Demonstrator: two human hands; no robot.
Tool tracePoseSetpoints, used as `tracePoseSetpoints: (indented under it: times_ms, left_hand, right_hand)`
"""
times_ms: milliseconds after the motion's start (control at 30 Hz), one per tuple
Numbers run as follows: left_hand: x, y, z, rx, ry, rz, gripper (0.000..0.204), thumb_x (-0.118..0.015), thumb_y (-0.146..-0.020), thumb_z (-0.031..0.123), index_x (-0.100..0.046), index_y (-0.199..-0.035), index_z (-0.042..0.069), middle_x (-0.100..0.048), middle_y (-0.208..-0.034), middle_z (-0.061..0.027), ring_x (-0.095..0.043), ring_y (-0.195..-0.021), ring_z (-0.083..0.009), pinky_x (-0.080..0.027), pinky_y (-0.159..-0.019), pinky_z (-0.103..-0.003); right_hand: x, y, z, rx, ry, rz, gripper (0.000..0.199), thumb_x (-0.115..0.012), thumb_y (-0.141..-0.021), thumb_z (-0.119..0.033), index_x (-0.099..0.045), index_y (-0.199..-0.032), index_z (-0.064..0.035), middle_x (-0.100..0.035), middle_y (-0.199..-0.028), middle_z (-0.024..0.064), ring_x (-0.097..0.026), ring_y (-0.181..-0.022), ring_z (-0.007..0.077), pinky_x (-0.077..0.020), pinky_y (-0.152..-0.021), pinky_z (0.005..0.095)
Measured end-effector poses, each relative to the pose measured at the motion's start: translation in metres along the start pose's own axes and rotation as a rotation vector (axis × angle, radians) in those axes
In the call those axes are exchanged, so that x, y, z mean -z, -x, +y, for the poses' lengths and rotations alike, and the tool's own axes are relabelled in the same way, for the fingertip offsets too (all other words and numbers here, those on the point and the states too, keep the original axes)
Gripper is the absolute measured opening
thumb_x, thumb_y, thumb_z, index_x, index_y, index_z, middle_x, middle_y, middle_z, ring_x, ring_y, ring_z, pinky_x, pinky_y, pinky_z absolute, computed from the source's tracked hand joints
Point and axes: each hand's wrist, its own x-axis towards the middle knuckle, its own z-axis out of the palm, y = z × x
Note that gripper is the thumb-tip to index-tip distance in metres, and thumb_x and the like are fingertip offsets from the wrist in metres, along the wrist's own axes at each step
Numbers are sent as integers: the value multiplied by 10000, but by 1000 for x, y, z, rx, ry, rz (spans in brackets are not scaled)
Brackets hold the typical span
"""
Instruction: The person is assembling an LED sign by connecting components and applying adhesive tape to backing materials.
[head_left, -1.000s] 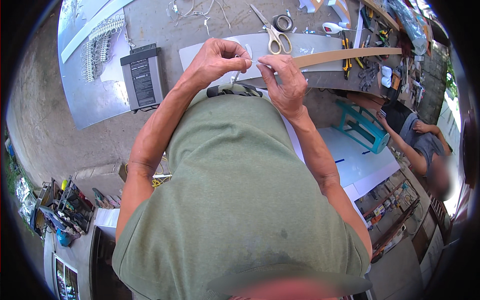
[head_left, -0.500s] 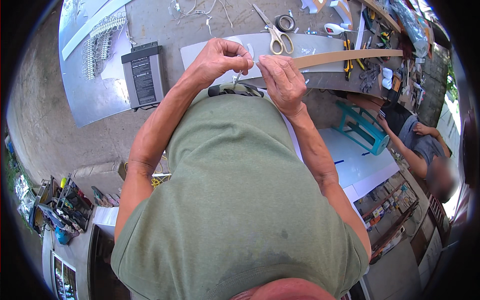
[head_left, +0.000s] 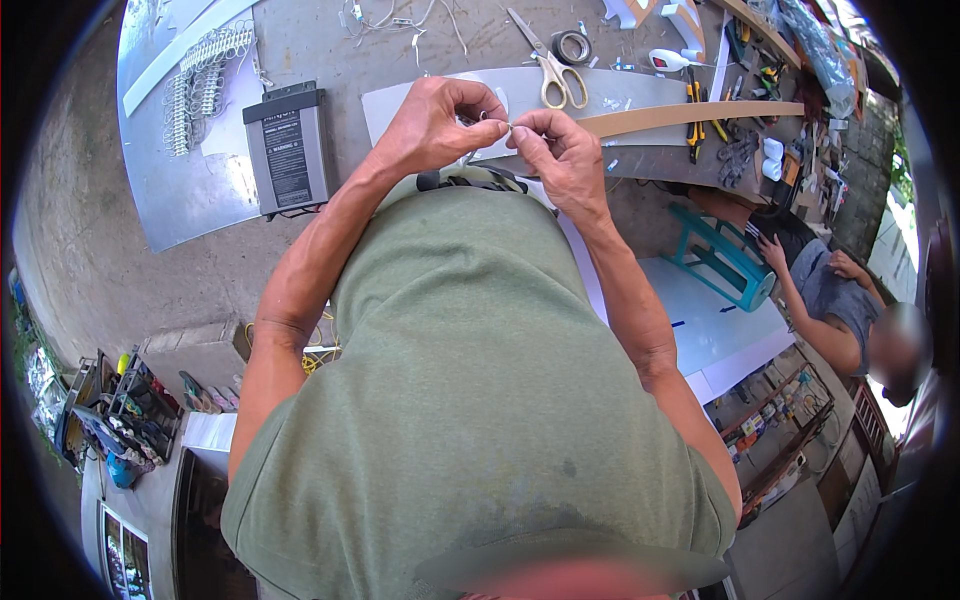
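Observation:
In front of my waist, at the near edge of the worktable, my two hands meet fingertip to fingertip. My left hand (head_left: 440, 120) is closed, thumb and forefinger pinched together. Opposite it, my right hand (head_left: 565, 160) is pinched too, its tips almost touching the left thumb. Something thin and pale lies between the fingertips, too small to name. A bit of thin, light material shows below the left fingers, mostly hidden. Just beyond the hands, a grey-white curved sheet (head_left: 420, 97) lies on the table with scissors (head_left: 560, 80) on it. A brown curved strip (head_left: 690, 117) extends rightward.
At the left stand a dark grey power box (head_left: 288, 150) and a bundle of wired light modules (head_left: 205, 85). Black tape (head_left: 571, 46), a white-and-red tool (head_left: 668, 60) and pliers (head_left: 693, 120) lie farther right. A teal stool (head_left: 720, 260) and another person (head_left: 830, 300) are on the right.
My right hand has turned, so its thumb and forefinger now show at the pinch. The left hand has barely moved. The other person's arm and head have shifted.

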Motion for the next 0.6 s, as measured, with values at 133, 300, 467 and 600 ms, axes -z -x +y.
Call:
tracePoseSetpoints:
  times_ms: [133,300,467,600]
  left_hand:
    - [-2,-2,0,-98,-19,27,168,-754,-836,155,-738,-893,-2,-704,-786,-32,-632,-761,-90,-508,-701,-268]
    - [2,-3,-9,138,216,-61,146,-752,-824,139,-735,-868,1,-704,-789,-44,-636,-752,-98,-511,-705,-273]
    - [4,-7,-9,131,375,-124,119,-743,-806,115,-733,-848,4,-696,-768,-54,-644,-733,-114,-515,-727,-277]
    - [5,-8,-13,154,446,-145,121,-743,-794,114,-737,-841,4,-691,-745,-55,-644,-717,-127,-513,-739,-288]
  right_hand:
    - [8,-4,6,-313,-640,-191,163,-648,-990,-152,-669,-1041,1,-702,-925,46,-625,-745,96,-506,-575,248]
    - [7,-5,-4,114,0,3,125,-672,-932,-40,-682,-1057,-31,-712,-934,51,-664,-793,142,-531,-630,277]
    - [8,-12,-1,671,491,111,277,-716,-806,57,-699,-1054,-63,-711,-949,55,-684,-823,211,-558,-682,330]
    - [10,-15,3,791,561,46,304,-738,-748,42,-700,-1033,-56,-702,-935,50,-674,-808,214,-560,-670,338]
